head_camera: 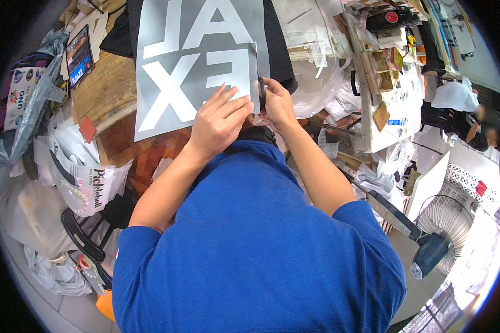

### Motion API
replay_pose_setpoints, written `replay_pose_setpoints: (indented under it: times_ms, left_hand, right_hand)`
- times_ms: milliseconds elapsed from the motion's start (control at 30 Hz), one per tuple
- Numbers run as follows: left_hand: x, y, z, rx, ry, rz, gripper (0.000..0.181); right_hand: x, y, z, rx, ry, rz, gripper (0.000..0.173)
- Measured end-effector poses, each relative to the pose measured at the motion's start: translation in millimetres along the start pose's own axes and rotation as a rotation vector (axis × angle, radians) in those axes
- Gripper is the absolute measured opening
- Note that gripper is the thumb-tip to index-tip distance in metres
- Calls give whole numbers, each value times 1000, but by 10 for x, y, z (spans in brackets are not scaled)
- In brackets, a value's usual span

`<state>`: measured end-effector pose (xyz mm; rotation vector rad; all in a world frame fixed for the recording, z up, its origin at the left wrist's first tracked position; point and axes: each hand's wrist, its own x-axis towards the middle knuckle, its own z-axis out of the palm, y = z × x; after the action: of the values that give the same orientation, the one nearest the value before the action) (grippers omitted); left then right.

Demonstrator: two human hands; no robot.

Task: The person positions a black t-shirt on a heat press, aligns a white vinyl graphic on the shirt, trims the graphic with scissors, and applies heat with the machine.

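Note:
A grey film sheet (165,54) with large white mirrored letters lies on a black cloth (280,54) in front of me. My left hand (217,120) rests palm down on the sheet's near right part, its fingers slightly apart over the letters. My right hand (280,104) holds a pair of scissors (261,93) by the dark handles. The scissors' narrow blades point away from me, along the strip of film to the right of the letters. Part of the handles is hidden by my right fingers.
A wooden table (112,81) bears a tablet (79,56) with a lit screen at left. Plastic bags (316,93) and paper scraps crowd the right. Beyond stands a cluttered white table (379,139). An electric fan (435,245) is at lower right, a chair (81,237) at lower left. Another person (454,120) is far right.

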<state>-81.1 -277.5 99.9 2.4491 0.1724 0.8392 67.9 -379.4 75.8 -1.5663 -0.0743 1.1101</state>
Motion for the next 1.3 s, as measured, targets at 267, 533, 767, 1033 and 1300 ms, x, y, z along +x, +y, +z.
replay_pose_setpoints:
  times_ms: [267, 533, 767, 1033, 1300]
  left_hand:
    - [-58, 59, -94, -6, 1, 13, 26]
    - [-43, 233, -328, -26, 19, 20, 22]
    - [-65, 342, -457, -108, -30, -11, 27]
    - [-48, -482, -78, 463, -212, -668, 77]
    - [243, -2153, -443, 373, -205, -234, 68]
  right_hand:
    - [120, -73, 92, -101, 76, -75, 33]
    - [738, -481, 153, -27, 35, -111, 27]
    - [1246, -756, 164, -53, 50, -166, 25]
    - [1402, -878, -47, -119, 204, -319, 31]
    - [637, -435, -1236, -287, 27, -268, 29]
